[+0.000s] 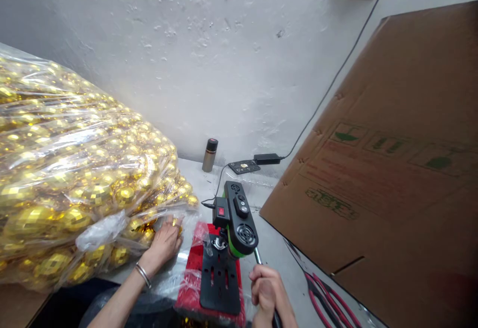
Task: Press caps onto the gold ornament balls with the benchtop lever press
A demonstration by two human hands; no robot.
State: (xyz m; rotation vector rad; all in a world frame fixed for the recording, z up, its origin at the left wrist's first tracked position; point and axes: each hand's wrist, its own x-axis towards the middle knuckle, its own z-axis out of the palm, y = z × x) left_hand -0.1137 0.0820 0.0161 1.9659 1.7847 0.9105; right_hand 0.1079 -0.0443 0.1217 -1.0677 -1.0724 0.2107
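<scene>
At the lower left, my left hand (167,241) reaches to the opening of a clear plastic bag (100,231) full of shiny gold balls (125,194); its fingers close around something gold that I cannot fully make out. My right hand (269,288) is wrapped round the dark handle (277,318) of a metal rod beside a black and green machine (239,218). The machine has round vents and a small box with a red switch (221,211). A black slotted plate (220,280) lies under it, over a red base (193,268) partly covered in clear plastic.
A large cardboard box (381,168) leans in from the right. Near the wall stand a bottle (209,155), a dark patterned pad (244,166) and a black power adapter (267,159) with its cable. Red-handled tools (328,298) lie at lower right.
</scene>
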